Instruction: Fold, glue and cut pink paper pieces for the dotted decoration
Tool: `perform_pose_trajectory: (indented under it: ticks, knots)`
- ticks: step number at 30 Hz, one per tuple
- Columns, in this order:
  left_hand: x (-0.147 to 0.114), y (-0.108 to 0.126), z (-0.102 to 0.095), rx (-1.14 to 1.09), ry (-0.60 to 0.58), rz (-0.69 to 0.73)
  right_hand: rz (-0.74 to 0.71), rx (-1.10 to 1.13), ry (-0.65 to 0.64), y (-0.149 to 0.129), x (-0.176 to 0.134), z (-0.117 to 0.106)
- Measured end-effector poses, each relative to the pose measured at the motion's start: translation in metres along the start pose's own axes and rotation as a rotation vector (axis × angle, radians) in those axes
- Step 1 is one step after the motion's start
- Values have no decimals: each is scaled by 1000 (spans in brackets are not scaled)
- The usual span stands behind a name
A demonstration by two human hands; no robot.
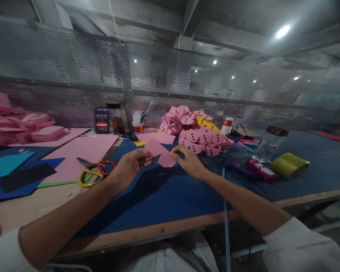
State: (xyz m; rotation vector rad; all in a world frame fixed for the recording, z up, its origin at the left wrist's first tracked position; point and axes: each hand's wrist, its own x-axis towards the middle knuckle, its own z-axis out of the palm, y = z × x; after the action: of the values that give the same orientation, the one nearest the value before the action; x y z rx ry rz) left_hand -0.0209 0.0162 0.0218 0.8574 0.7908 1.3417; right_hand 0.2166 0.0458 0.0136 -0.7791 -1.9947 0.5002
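Between my two hands, above the blue table top, is a piece of pink paper (154,146) that looks bent or cut into angled parts. My left hand (133,166) pinches its left side between thumb and fingers. On the lower right part of the paper, my right hand (188,160) grips the edge with thumb and forefinger. Scissors (94,172) with red and yellow handles lie just left of my left forearm. Behind my right hand sits a heap of folded pink paper pieces (205,139) with dark dots.
Pink sheets (82,149) and blue and black paper (28,177) lie left. To the right are a clear jar (269,143), a yellow tape roll (290,165), a magenta device (262,170) and paper cups (227,125). Perforated metal (147,83) closes the back.
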Motion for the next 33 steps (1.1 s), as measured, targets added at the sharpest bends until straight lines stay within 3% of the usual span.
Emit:
perform_pose_trajectory:
  ticks: [10,33]
  knots:
    - [0,6,2,-60,63,-58,-64,-25,-24,3,1,1]
    - [1,4,-2,25,-9,5,-98,-90,39,8,2,0]
